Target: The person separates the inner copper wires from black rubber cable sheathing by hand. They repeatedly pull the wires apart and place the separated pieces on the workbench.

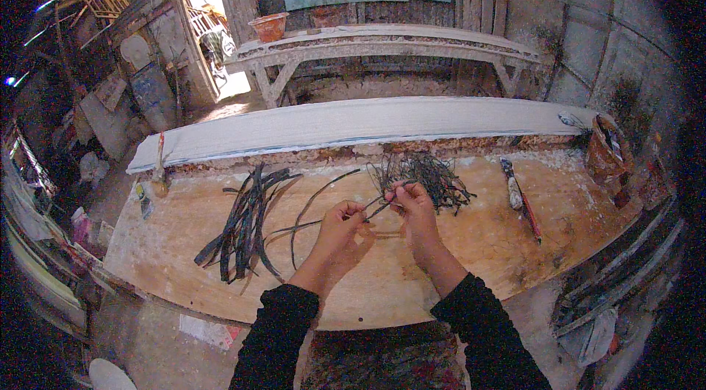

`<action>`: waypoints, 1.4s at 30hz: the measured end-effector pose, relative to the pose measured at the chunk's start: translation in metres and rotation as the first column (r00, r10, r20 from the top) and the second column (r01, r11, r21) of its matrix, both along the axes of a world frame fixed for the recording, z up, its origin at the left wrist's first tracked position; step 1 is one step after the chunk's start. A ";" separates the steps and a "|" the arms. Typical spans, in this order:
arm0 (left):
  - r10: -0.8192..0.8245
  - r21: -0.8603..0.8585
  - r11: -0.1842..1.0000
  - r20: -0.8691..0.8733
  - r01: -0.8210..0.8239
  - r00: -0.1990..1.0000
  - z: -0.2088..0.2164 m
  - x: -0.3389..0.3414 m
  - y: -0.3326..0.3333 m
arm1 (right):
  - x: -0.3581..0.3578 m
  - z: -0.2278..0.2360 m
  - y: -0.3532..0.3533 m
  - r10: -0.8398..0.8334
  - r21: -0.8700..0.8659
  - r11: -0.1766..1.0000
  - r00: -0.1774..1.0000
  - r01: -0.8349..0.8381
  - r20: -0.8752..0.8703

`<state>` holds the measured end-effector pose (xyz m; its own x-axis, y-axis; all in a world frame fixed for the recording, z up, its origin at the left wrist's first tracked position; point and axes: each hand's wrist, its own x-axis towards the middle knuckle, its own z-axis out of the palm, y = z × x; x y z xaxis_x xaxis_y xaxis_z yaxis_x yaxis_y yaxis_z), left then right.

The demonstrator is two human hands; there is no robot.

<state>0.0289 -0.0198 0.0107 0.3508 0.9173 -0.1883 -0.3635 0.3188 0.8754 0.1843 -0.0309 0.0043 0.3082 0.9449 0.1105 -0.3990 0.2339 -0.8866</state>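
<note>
My left hand (pixel 342 229) and my right hand (pixel 413 207) are close together over the middle of the wooden table, fingers pinched. Between them they hold thin dark strips (pixel 377 207), which cross at the fingertips. A long, narrow dark strip (pixel 323 189) curves across the tabletop left of my left hand. Farther left lies a loose bundle of wider, flat black strips (pixel 246 224). Just beyond my right hand is a tangled heap of short dark strands (pixel 441 182). Whether the held strips are knotted is too small to make out.
A long white plank (pixel 360 119) spans the table's (pixel 471 283) far side. A red-and-white handled tool (pixel 521 202) lies at the right, near a brown bucket (pixel 609 149). An upright brush-like tool (pixel 159 169) stands left. Behind is a white bench (pixel 390 43) with an orange pot (pixel 269 27).
</note>
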 end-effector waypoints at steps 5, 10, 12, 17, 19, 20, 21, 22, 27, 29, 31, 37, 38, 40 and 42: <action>0.063 0.151 0.988 -0.181 -0.036 0.981 -0.041 -0.009 0.027 | 0.009 0.009 -0.006 0.226 0.068 0.973 0.966 -0.219 -0.128; 0.101 0.196 0.978 -0.163 -0.068 0.981 -0.046 -0.013 0.033 | 0.014 0.002 -0.005 0.334 0.080 0.940 0.942 -0.331 -0.029; 0.118 0.220 0.973 -0.199 -0.073 0.973 -0.041 -0.012 0.032 | 0.016 -0.002 -0.004 0.362 0.111 0.928 0.931 -0.356 -0.038; 0.139 0.281 0.958 -0.285 -0.056 0.948 -0.041 -0.013 0.036 | 0.014 -0.004 -0.003 0.342 0.105 0.934 0.940 -0.340 -0.003; 0.105 0.174 0.983 -0.242 -0.064 0.965 -0.035 -0.015 0.031 | 0.015 0.011 -0.008 0.307 -0.023 0.949 0.906 -0.314 0.290; 0.090 0.120 0.991 -0.218 -0.064 0.972 -0.033 -0.015 0.030 | 0.016 0.016 -0.010 0.292 -0.082 0.955 0.855 -0.285 0.429; 0.069 0.122 0.991 -0.163 -0.050 0.984 -0.034 -0.014 0.030 | 0.016 0.011 -0.007 0.224 -0.049 0.972 0.854 -0.228 0.470; 0.049 0.125 0.992 -0.107 -0.035 0.993 -0.036 -0.014 0.029 | 0.016 0.002 -0.002 0.155 -0.013 0.985 0.848 -0.172 0.507; -0.200 0.159 0.961 -0.170 0.228 0.965 -0.002 -0.011 0.006 | 0.012 0.000 -0.001 -0.115 0.014 0.990 0.751 0.140 0.651; -0.324 0.174 0.914 -0.231 0.367 0.917 0.014 -0.012 -0.012 | 0.014 -0.004 0.005 -0.110 -0.054 0.982 0.777 0.183 0.619; -0.382 0.163 0.895 -0.198 0.415 0.902 0.010 -0.008 -0.015 | 0.015 -0.005 0.005 -0.131 -0.018 0.980 0.714 0.196 0.687; -0.276 0.187 0.936 -0.138 0.299 0.951 -0.018 -0.004 0.003 | 0.020 -0.022 0.014 -0.296 0.195 0.954 0.616 0.227 0.730; -0.213 0.161 0.960 -0.106 0.228 0.971 -0.021 -0.004 0.005 | 0.020 -0.022 0.015 -0.280 0.171 0.958 0.606 0.232 0.744; -0.097 0.096 0.991 -0.014 0.098 0.995 -0.022 -0.004 0.010 | 0.018 -0.021 0.015 -0.381 0.247 0.922 0.579 0.300 0.721; 0.054 0.103 0.993 -0.030 -0.051 0.998 -0.027 -0.005 0.017 | 0.016 -0.018 0.013 -0.420 0.291 0.906 0.557 0.308 0.716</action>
<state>0.0237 -0.0030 -0.0161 0.2967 0.9494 -0.1033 -0.3477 0.2081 0.9142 0.2006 -0.0183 -0.0137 0.3776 0.7329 0.5659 0.5332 0.3276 -0.7800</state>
